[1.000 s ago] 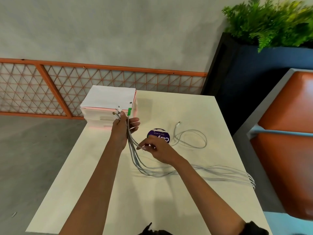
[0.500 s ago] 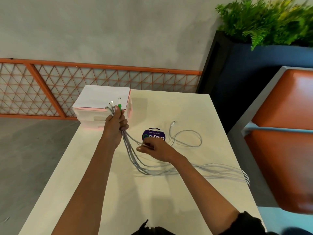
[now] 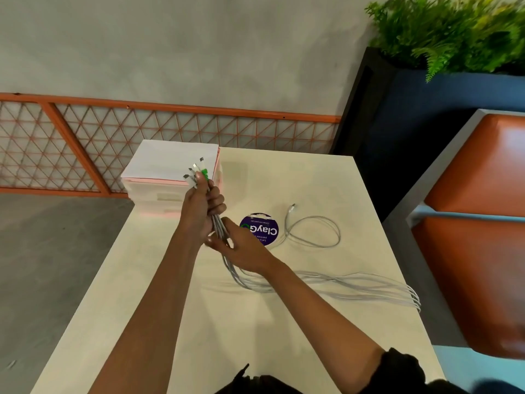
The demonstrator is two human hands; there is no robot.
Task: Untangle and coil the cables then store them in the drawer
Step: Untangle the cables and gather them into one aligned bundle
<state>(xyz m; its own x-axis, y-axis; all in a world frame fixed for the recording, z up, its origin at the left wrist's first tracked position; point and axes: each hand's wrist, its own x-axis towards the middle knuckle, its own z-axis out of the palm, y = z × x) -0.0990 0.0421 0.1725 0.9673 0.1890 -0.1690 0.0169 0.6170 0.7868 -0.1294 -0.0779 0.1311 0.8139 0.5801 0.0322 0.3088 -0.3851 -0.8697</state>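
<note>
Left hand raised over the cream table, fist clamped round the cable bundle. Plug ends fan out above the fist, one of them green, the rest white or silver. Right hand sits directly beneath, fingers and thumb curled about the same grey strands. From there the bundle drops to the tabletop, bends and runs to the right edge, strands spreading apart. A separate loose cable lies in one open loop further back. Beside it is a round purple sticker, partly under the right hand. It reads "ClayGo", upside down from here; smaller print illegible. White-and-pink drawer unit at the far left corner, drawers closed.
</note>
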